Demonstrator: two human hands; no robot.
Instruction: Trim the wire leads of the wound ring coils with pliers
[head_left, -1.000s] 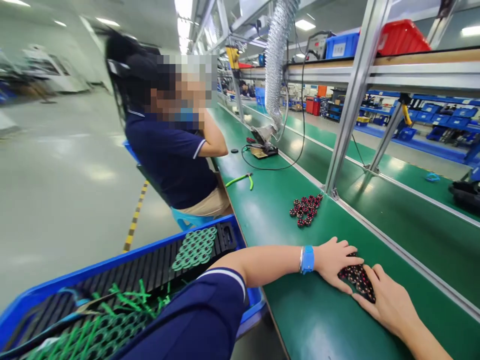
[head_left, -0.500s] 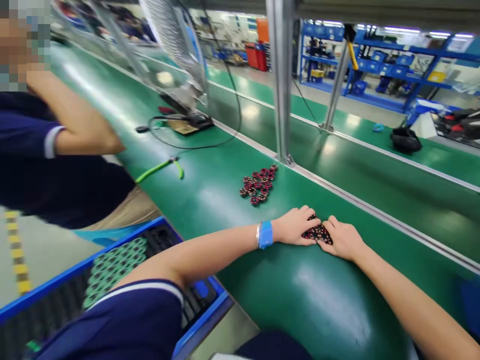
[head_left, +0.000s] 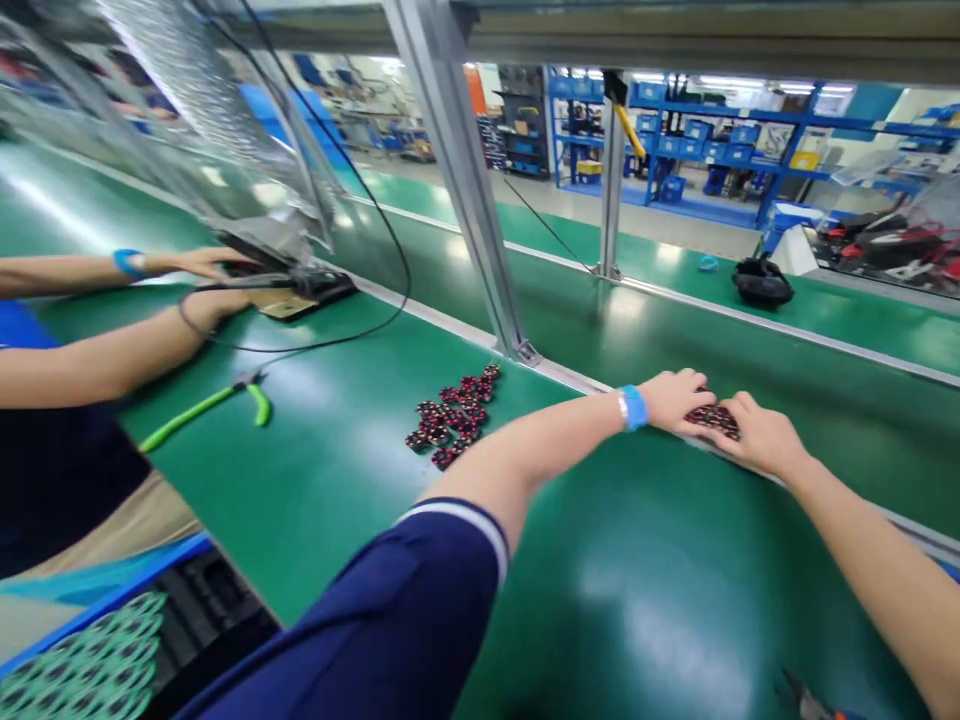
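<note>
My left hand and my right hand face each other over the rail at the far edge of the green bench. Pressed between them is a cluster of small wound motor stators, dark with copper and red windings. Fingers and thumbs of both hands curl round this cluster and partly cover it. A blue band circles my left wrist. Farther left on the bench lies a loose pile of the same wound stators, its lower edge close to my left upper arm.
Green-handled cutters lie at left. A co-worker's hands touch a dark device with a looping black cable. A metal post rises from the rail. Another tool lies at bottom right. A blue crate holds green rings.
Both my hands have carried the cluster from the bench surface forward to the far rail. The view has shifted right. The co-worker's arms now reach to the device.
</note>
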